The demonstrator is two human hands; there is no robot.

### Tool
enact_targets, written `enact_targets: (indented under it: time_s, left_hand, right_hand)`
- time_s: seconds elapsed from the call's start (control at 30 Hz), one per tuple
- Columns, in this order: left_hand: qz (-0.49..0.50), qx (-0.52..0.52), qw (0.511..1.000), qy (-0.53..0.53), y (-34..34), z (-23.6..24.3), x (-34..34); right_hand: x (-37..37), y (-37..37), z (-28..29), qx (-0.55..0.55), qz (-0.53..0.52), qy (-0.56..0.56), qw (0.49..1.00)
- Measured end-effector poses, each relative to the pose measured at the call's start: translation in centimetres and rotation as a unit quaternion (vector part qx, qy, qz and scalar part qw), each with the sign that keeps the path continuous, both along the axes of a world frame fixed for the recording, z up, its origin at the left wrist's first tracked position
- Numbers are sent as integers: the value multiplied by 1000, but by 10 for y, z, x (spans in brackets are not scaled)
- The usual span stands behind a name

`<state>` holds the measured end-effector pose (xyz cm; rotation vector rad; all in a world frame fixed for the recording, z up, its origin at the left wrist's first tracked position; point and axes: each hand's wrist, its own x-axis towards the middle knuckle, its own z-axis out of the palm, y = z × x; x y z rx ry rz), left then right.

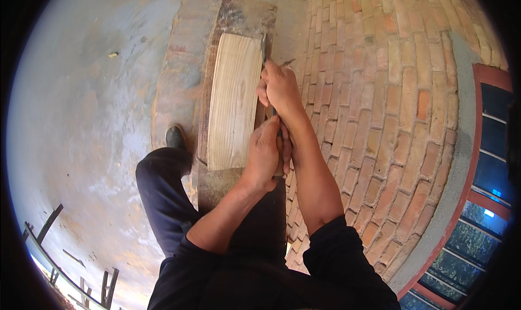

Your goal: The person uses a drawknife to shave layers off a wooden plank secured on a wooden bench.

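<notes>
Right hand (279, 87): curled into a fist around a narrow tool (264, 48), fingers bent in, knuckles up, beside the right long edge of the board (233, 103). Left hand (264, 150): lower down and nearer the body, wrapped around the dark near part of the same tool, thumb lying along the top, fingers folded under. Kind of tool unclear, mostly covered by the hands. Its far end shows as a thin grey strip close against the board's edge; can't tell if touching.

Board: pale raw wood, flat, long rectangle, fine grain lines running lengthwise. Lies on a worn, stained brown bench (249, 14), in front of the person. Long axis points away from the body, far end leaning slightly right; tool runs roughly alongside it.

Left of the bench: smooth, patchy grey floor (103, 103), dark boot (175, 137). Right: rough tan-and-reddish brickwork (374, 109), pale mortar joints.
</notes>
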<state>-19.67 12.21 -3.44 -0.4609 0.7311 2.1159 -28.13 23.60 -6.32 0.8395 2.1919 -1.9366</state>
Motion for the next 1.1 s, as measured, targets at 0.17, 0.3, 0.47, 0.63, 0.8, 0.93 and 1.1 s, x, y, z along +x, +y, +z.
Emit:
enact_targets:
  time_s: [0.17,0.3,0.47,0.63,0.8,0.93,1.1]
  left_hand:
    - [9,-5,1000,4,-8,-21,16]
    - [-7,-3,1000,14,-5,-16,18]
    - [-16,-20,1000,3,-12,-21,3]
    - [-1,17,1000,-8,-13,-26,16]
    - [-1,-4,1000,-8,-18,-28,25]
    - [-9,-4,1000,4,-11,-18,20]
    - [-2,7,1000,-13,-15,-29,17]
  right_hand:
    - [12,-13,-16,20,-2,-21,1000]
    - [14,-8,-12,21,-29,-22,999]
    - [4,-12,-15,23,-21,-1,1000]
    - [13,-18,-10,24,-20,-18,999]
    - [20,-31,-7,36,-26,-33,998]
    - [18,-9,-20,15,-36,-25,999]
    - [13,-23,-15,12,-41,-15,999]
